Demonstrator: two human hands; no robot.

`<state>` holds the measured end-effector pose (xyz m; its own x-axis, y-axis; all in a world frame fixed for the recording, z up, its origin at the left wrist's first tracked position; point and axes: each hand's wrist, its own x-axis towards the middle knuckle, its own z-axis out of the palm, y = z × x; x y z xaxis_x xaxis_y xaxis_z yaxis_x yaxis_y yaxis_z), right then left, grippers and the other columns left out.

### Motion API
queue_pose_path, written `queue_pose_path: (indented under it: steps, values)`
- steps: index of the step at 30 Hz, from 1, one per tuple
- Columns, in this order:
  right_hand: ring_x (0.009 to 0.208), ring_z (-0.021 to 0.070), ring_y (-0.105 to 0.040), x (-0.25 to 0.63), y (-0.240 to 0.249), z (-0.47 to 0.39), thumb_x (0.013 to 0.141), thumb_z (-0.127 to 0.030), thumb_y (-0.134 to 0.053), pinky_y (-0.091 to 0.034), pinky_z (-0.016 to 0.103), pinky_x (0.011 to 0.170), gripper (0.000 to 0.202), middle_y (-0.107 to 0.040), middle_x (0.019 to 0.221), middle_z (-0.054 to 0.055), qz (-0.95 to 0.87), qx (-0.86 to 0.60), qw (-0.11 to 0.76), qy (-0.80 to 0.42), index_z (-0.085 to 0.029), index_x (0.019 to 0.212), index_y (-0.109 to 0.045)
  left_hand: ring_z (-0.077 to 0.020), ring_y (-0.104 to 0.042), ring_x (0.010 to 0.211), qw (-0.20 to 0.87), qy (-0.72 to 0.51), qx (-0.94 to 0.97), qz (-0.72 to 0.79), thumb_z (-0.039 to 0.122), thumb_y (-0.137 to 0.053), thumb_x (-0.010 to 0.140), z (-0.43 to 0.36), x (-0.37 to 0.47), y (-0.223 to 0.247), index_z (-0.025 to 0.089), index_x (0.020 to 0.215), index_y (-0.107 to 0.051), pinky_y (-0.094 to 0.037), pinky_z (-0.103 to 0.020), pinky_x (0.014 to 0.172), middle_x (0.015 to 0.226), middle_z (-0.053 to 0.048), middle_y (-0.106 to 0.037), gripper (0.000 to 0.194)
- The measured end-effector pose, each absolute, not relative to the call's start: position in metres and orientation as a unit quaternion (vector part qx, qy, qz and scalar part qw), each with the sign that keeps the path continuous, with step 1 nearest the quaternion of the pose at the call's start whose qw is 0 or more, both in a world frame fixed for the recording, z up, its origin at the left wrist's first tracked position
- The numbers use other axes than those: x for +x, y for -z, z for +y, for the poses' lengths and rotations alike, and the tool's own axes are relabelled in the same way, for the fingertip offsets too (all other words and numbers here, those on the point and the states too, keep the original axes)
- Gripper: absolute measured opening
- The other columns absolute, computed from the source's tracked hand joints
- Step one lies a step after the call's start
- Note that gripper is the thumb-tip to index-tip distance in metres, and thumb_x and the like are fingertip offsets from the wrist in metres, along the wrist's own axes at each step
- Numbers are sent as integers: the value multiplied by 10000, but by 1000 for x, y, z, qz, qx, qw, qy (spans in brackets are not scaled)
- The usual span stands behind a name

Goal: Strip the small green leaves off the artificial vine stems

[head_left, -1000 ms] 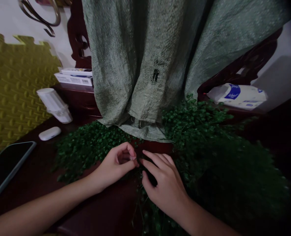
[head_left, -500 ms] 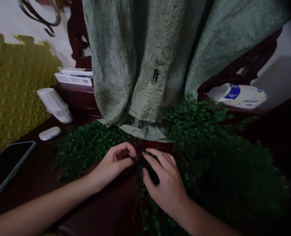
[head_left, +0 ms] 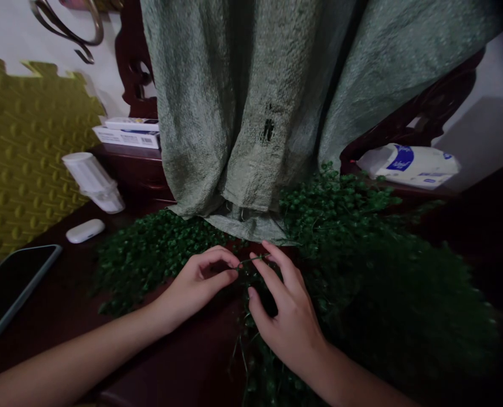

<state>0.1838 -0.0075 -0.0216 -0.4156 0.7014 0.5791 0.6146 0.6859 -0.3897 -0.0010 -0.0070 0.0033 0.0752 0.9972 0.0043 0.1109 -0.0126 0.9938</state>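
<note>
My left hand [head_left: 206, 277] is closed in a pinch, thumb against forefinger, on the end of a thin green stem [head_left: 251, 259]. The stem stretches across to my right hand [head_left: 283, 299], whose fingers are spread, thumb well away from the forefinger. Its fingertips touch or nearly touch the stem's far end; I cannot tell if they bear on it. Left of the hands lies a heap of small round green sprigs [head_left: 149, 254]. A larger leafy green heap [head_left: 387, 282] spreads on the right, partly under my right forearm.
A grey-green woven sack [head_left: 255, 113] hangs at the back, its lower edge on the dark red table [head_left: 170, 362]. At left are a phone [head_left: 16, 288], a white earbud case [head_left: 85, 230], a white plastic container [head_left: 94, 181] and flat boxes [head_left: 128, 135]. A tissue pack [head_left: 416, 165] lies right.
My right forefinger and middle finger have spread apart and lifted a little away. More of the stem shows between the hands. My left hand has shifted slightly right, still pinching.
</note>
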Motion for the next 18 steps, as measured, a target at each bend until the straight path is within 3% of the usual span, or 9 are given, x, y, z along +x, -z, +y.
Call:
queue_pose_path:
  steps: [8,14,18]
  values:
    - [1198,278,-501,183,21,-7,854,-163,-543,-500,460,958,344,-452,1379,132,-834,-398,376,-62,-186,1197,-568,-156,-575,749,535,-439,509,513,291,-692,733,-9,2,-6,157,779,-651,-435,-239,692,757,-7,-644,148]
    - [1150,280,-523,185,22,-6,832,-334,-685,-487,460,950,318,-513,1300,110,-836,-393,377,-74,-206,1107,-590,-136,-558,681,534,-436,511,513,265,-678,726,-7,0,-5,154,756,-651,-412,-220,628,696,10,-629,118]
    - [1084,255,-562,185,22,-7,877,-268,-633,-503,422,899,137,-551,1248,97,-843,-378,377,-65,-202,993,-601,-129,-541,640,548,-405,531,505,211,-642,703,-8,0,-5,149,681,-623,-402,-224,615,657,8,-618,69]
